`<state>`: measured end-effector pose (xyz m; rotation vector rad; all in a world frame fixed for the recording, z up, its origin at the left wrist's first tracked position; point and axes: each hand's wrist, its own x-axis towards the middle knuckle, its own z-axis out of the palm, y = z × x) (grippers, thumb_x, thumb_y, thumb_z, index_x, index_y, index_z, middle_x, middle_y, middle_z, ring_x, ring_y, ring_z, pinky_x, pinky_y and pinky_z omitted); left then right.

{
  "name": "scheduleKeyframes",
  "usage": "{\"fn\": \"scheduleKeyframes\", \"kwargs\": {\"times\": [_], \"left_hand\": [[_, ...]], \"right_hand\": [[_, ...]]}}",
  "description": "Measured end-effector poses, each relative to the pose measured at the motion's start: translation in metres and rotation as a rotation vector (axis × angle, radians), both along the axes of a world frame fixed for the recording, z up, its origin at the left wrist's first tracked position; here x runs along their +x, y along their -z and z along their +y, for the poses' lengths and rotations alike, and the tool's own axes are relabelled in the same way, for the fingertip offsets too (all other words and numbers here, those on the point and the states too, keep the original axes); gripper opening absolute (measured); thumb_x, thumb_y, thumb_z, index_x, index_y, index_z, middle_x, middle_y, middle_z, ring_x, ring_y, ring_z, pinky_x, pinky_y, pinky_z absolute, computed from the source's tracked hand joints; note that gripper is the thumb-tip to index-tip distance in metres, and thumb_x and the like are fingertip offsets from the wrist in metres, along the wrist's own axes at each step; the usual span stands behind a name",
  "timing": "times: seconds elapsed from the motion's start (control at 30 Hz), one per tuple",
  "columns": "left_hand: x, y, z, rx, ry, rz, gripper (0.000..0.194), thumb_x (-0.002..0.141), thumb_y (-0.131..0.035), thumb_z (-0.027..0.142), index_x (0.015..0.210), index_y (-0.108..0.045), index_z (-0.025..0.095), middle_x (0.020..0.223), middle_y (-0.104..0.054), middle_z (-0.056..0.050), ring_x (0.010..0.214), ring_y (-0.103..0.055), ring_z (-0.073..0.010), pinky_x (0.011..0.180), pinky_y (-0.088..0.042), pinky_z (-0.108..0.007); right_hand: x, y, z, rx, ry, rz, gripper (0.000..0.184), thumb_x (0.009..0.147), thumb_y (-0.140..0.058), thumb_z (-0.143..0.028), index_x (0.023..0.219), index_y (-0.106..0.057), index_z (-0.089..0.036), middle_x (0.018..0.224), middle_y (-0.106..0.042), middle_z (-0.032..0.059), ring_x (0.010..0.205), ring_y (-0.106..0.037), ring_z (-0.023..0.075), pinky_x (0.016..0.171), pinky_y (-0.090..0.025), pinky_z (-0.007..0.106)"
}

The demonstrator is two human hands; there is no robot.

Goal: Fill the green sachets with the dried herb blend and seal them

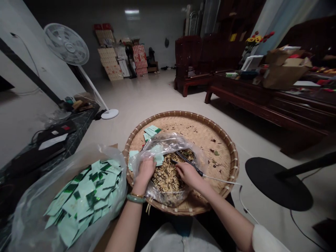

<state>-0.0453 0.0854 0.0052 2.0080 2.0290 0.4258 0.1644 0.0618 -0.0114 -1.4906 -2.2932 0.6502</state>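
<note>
Head view: the left hand (147,170) bends its fingers against pale-green packets (159,159) at the left side of an open clear plastic bag (170,139); whether it grips one, I cannot tell. The right hand (188,174) has its fingers curled together at a short dark rod (174,161), its hold unclear, just beside a slim black corded tool (189,162) slanting over the bag. Loose dried mix (166,180) fills the bag, which sits toward the near edge of a round woven bamboo tray (223,157). More packets (151,131) lie by the tray's far-left rim. Beyond its left edge, a large plastic sack (31,220) holds a packet heap (86,199).
</note>
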Motion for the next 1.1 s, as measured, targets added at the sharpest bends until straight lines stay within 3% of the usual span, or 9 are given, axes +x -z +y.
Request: {"fn": "scheduleKeyframes", "kwargs": {"times": [0.17,0.37,0.57,0.63,0.77,0.93,1.1], "left_hand": [[-0.002,0.004,-0.002,0.046,0.026,0.015,0.03,0.082,-0.053,0.013,0.111,-0.063,0.013,0.109,-0.068,-0.016,0.101,-0.063,-0.0245,0.091,-0.044,-0.035],[-0.002,0.01,-0.006,0.133,-0.015,-0.004,0.029,0.082,-0.053,0.012,0.107,-0.066,0.012,0.093,-0.072,-0.016,0.087,-0.067,-0.0257,0.084,-0.048,-0.038],[0.004,-0.005,-0.017,0.252,0.055,-0.13,0.017,0.078,-0.056,0.011,0.086,-0.07,0.016,0.087,-0.073,-0.008,0.083,-0.066,-0.0207,0.081,-0.05,-0.034],[0.01,-0.013,-0.027,0.296,0.082,-0.236,0.014,0.077,-0.058,0.014,0.081,-0.07,0.019,0.084,-0.073,-0.004,0.082,-0.066,-0.0179,0.078,-0.05,-0.03],[0.027,-0.02,-0.048,0.273,-0.01,-0.731,0.007,0.07,-0.065,0.02,0.073,-0.071,0.019,0.072,-0.072,-0.002,0.07,-0.065,-0.0173,0.068,-0.051,-0.027],[0.041,-0.014,-0.06,0.131,-0.23,-1.136,0.015,0.055,-0.076,0.024,0.065,-0.07,0.015,0.061,-0.069,-0.001,0.057,-0.061,-0.0142,0.059,-0.049,-0.024],[0.046,-0.007,-0.064,0.029,-0.319,-1.39,0.025,0.049,-0.081,0.025,0.067,-0.068,0.013,0.058,-0.066,0.001,0.054,-0.058,-0.0098,0.057,-0.046,-0.021]], "right_hand": [[-0.004,-0.002,-0.003,-0.032,-0.048,0.027,0.022,0.089,-0.044,-0.018,0.089,-0.066,-0.017,0.088,-0.069,0.0081,0.084,-0.062,0.0187,0.077,-0.042,0.026],[-0.006,0.002,-0.013,-0.021,-0.057,0.136,0.022,0.087,-0.047,-0.019,0.098,-0.067,-0.018,0.096,-0.069,0.0082,0.092,-0.063,0.0193,0.082,-0.045,0.028],[-0.011,0.001,-0.022,0.145,0.021,0.352,0.029,0.088,-0.047,-0.022,0.114,-0.06,-0.018,0.109,-0.066,0.0102,0.101,-0.061,0.0209,0.091,-0.047,0.036],[-0.013,-0.005,-0.023,0.285,0.045,0.441,0.038,0.09,-0.046,-0.022,0.127,-0.05,-0.019,0.12,-0.06,0.012,0.112,-0.055,0.0215,0.096,-0.044,0.039],[-0.015,-0.018,-0.024,0.5,0.021,0.453,0.048,0.091,-0.045,-0.02,0.138,-0.036,-0.022,0.126,-0.054,0.0125,0.118,-0.048,0.0224,0.099,-0.043,0.042],[-0.014,-0.023,-0.027,0.63,-0.008,0.397,0.047,0.091,-0.045,-0.017,0.137,-0.04,-0.023,0.121,-0.057,0.0125,0.114,-0.051,0.0236,0.096,-0.046,0.044],[-0.012,-0.018,-0.03,0.715,-0.018,0.329,0.042,0.091,-0.046,-0.016,0.133,-0.046,-0.022,0.125,-0.057,0.0134,0.117,-0.05,0.0239,0.094,-0.047,0.043]]}}
